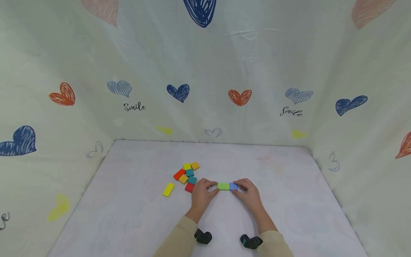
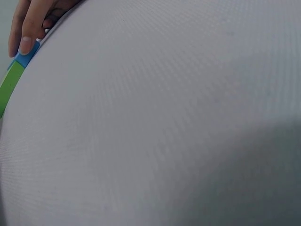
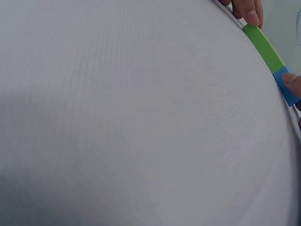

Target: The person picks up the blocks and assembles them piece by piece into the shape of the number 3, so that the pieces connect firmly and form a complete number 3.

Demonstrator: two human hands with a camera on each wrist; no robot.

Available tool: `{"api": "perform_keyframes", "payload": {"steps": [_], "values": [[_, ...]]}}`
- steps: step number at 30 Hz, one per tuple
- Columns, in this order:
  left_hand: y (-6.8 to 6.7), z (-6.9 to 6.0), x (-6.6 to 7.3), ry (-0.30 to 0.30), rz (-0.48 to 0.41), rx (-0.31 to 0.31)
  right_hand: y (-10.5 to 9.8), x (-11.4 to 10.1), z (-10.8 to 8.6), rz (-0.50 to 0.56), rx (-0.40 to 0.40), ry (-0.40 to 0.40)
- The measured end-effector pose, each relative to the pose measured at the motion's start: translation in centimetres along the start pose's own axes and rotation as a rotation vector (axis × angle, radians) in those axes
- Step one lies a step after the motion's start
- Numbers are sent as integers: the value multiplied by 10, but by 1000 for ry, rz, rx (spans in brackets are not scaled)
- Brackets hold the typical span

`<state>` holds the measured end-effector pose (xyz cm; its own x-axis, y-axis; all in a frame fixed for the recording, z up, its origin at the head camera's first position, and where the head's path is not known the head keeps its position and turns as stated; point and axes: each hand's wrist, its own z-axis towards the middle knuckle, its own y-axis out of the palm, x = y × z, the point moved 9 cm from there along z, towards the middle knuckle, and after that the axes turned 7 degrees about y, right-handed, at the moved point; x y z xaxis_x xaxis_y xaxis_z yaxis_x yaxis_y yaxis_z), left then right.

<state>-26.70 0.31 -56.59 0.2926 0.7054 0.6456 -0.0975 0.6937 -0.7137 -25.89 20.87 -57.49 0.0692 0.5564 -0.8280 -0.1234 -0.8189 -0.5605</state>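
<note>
A long green block and a shorter blue block lie end to end on the table, touching each other. My left hand pinches the green block's left end between thumb and fingers. The blue block is between the thumb and fingers of my right hand. In the left wrist view, the right hand's fingers are on the blue block. The right wrist view has the left hand's fingertips at the far end of the green block.
Left of my left hand is a loose cluster of blocks, including a red block, a teal block and an orange block. A yellow block lies apart from them. A heart-printed curtain surrounds the white table.
</note>
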Motion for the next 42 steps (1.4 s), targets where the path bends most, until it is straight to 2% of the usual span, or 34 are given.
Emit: {"api": "perform_keyframes", "payload": {"steps": [7, 17, 20, 24, 28, 34, 38, 42], "values": [[2, 1, -4, -6, 16, -10, 1, -2, 0, -7, 2, 0], [-2, 0, -2, -14, 22, -13, 3, -4, 0, 20, 6, -28], [-2, 1, -2, -9, -14, -35, 3, -5, 3, 32, -4, -32], [-4, 5, 0, -26, -125, -109, 2, -9, 8, 88, -51, -25], [-21, 9, 6, -9, -204, -167, 0, -20, 11, 126, -93, -21], [-54, 14, 10, 61, -182, -175, 5, -50, 13, 145, -156, -74], [-71, 10, 4, 60, -182, -167, 18, -73, 11, 142, -227, -124], [-85, 7, -11, 0, -212, -129, 34, -89, 10, 155, -294, -133]]}}
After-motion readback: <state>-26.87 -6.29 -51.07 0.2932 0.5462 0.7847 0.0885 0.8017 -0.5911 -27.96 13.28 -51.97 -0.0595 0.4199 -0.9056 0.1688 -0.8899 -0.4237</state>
